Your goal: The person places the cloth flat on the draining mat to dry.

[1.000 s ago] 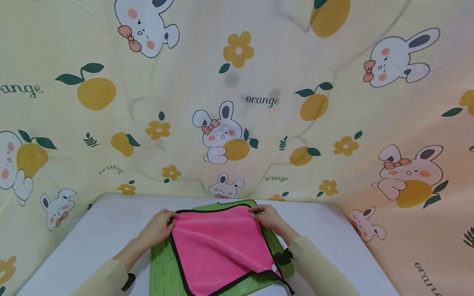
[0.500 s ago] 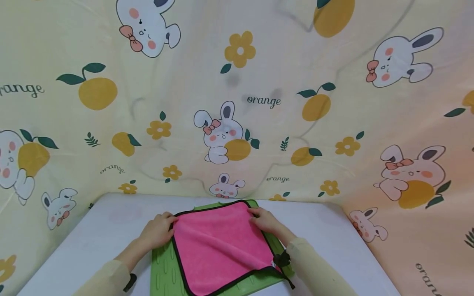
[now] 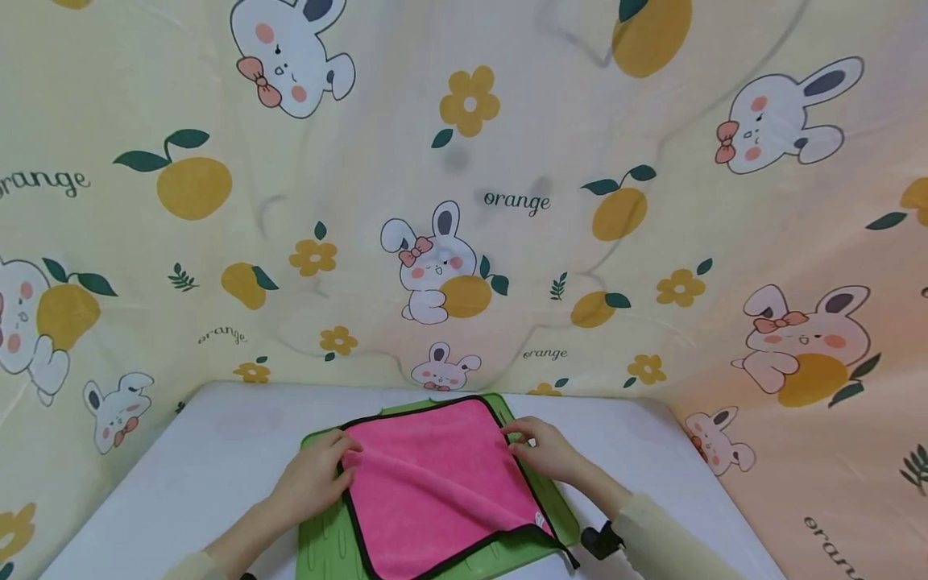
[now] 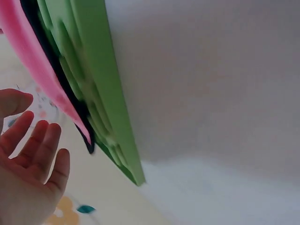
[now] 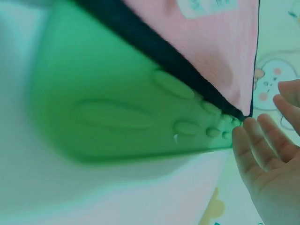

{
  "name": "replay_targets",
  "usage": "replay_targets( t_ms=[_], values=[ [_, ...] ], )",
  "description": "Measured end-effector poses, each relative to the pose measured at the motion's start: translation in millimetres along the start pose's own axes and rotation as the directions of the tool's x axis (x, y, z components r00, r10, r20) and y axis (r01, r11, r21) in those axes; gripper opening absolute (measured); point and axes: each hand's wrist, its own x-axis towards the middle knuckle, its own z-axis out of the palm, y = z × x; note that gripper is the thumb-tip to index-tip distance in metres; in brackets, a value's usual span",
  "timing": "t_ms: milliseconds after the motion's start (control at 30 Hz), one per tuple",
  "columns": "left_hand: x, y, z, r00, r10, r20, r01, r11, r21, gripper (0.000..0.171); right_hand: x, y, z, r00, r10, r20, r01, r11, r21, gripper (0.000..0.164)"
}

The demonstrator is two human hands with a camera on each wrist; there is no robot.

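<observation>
A pink towel (image 3: 435,475) with a black border lies fairly flat, with a slanting ridge across it, on a green board (image 3: 322,532) with raised oval bumps. My left hand (image 3: 308,479) is over the towel's upper left edge. In the left wrist view, that hand (image 4: 28,173) shows loosely bent fingers that grip nothing. Beside the towel's upper right edge is my right hand (image 3: 551,455), with relaxed fingers near the border. The right wrist view shows this hand (image 5: 276,168) with nothing in its grasp; whether its fingertips touch the towel or board, I cannot tell.
The board rests on a white table (image 3: 181,467). Behind the table and along its sides hangs a cream sheet (image 3: 362,161) printed with rabbits, oranges and flowers. A small white label (image 3: 540,522) sits at the towel's lower right corner.
Both hands have left the towel's upper corners, which they held before. The left has moved slightly down and right over the towel; the right has slid down and outward. The towel's top edge lies flatter.
</observation>
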Motion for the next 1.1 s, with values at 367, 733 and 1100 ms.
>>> replay_targets(
  t_ms=[367,733,1100],
  values=[
    [-27.4,37.5,2.3,0.976,0.155,0.150,-0.122,0.970,-0.210,0.018,-62,-13,-4,0.993,-0.021,0.113,0.002,0.986,0.165,0.022],
    [-33.0,54.7,11.2,0.849,0.428,0.310,-0.322,0.884,-0.339,0.017,-102,-11,-9,0.970,-0.169,0.175,0.123,0.962,0.243,0.019],
    [-32.9,55.4,19.0,0.782,0.479,0.399,-0.362,0.870,-0.336,0.021,-118,5,4,0.878,-0.448,0.168,0.456,0.890,-0.013,0.023]
  ],
)
